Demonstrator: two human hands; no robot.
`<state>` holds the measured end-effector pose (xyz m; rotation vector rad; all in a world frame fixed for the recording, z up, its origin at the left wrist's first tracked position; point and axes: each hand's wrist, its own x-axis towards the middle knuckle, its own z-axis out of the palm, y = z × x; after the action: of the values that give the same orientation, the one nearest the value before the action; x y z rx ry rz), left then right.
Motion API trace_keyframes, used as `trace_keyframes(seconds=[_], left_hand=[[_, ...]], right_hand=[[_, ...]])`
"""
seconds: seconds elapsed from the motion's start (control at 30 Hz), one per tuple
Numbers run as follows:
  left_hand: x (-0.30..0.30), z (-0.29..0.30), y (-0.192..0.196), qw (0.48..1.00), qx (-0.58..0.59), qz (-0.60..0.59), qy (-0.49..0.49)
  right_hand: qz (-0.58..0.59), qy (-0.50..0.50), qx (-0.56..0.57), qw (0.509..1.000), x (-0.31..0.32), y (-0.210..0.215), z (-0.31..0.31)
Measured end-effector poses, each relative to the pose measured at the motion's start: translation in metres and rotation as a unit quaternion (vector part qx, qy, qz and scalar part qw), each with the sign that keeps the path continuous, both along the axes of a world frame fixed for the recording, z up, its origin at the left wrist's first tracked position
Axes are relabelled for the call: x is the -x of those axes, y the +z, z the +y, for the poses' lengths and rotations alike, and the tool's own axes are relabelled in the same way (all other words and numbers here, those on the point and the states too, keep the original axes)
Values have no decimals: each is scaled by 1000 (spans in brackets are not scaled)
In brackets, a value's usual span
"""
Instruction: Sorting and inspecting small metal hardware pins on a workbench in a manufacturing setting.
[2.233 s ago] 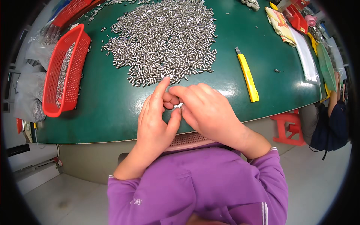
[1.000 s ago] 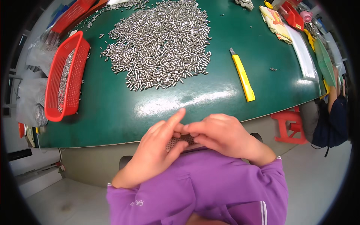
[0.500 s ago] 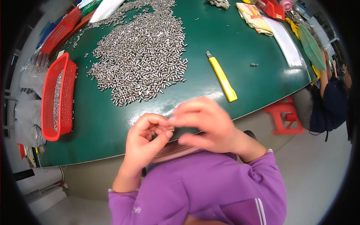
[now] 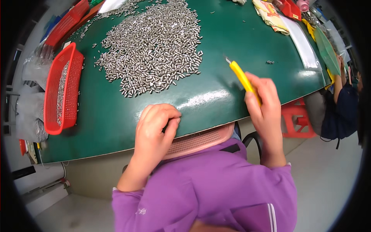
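A yellow utility knife point(image 4: 242, 76) is gripped in my right hand point(image 4: 266, 103), its blade pointing up and away, lifted a little off the green table. My left hand point(image 4: 156, 125) rests near the table's front edge, thumb and fingers pinched together. Whatever is between those fingertips is hidden or too small to make out. Beyond my left hand spreads a large heap of small silver metal pins point(image 4: 154, 54), cylindrical with tapered ends.
At the left stands a red perforated basket point(image 4: 73, 96) holding more metal pieces. A pink perforated tray point(image 4: 201, 141) sits below the table edge before me. Plastic sheets point(image 4: 303, 46) and a printed cloth point(image 4: 270, 15) lie at right. A person point(image 4: 342, 104) sits beyond, near a red stool point(image 4: 297, 120).
My right hand has moved away from the left, to the right, and picked up the utility knife from the table. My left hand stays near the edge, fingers still pinched.
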<state>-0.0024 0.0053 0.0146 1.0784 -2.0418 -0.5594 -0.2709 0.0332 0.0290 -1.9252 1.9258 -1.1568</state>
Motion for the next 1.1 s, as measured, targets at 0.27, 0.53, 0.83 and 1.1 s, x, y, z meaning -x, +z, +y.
trace_keyframes(seconds=[0.27, 0.53, 0.83, 1.1], left_hand=[[-1, 1, 1, 999, 21, -35, -5], [-1, -1, 5, 998, -9, -63, -31], [6, 1, 3, 999, -15, -45, 20], [9, 2, -2, 999, -7, -39, 28]], right_hand=[[-73, 227, -158, 958, -21, -1, 57], [-40, 213, -194, 957, -31, -5, 58], [6, 255, -208, 944, -37, 3, 56], [26, 256, -148, 955, -43, -2, 55]])
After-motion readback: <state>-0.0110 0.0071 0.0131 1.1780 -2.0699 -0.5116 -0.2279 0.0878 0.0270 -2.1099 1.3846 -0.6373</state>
